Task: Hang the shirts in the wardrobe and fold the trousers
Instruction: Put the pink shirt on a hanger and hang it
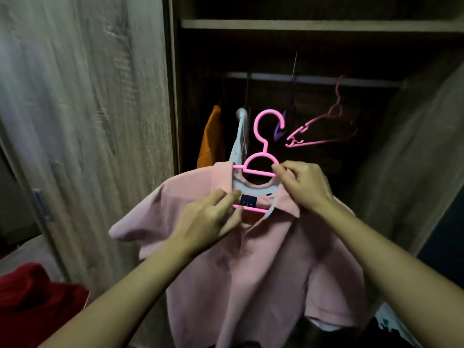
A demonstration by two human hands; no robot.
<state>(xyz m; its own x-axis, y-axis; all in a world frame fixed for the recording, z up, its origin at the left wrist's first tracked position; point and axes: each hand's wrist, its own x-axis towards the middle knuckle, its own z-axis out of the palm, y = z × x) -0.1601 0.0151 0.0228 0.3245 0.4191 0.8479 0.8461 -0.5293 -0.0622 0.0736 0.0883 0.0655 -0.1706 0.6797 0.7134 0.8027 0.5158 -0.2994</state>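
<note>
A pink polo shirt (263, 259) hangs on a pink plastic hanger (261, 151) that I hold up in front of the open wardrobe. My left hand (208, 219) pinches the shirt's collar and the hanger's lower bar on the left side. My right hand (303, 184) grips the hanger's right shoulder together with the collar. The hanger's hook points up, below the rail (313, 80). An orange shirt (211, 136) and a pale garment (239, 139) hang on the rail at the left.
An empty pink hanger (324, 129) and a purple hanger (283, 121) hang on the rail to the right. A wardrobe door (82, 121) stands open at left, a shelf (313, 25) above. A red garment (32, 305) lies at lower left.
</note>
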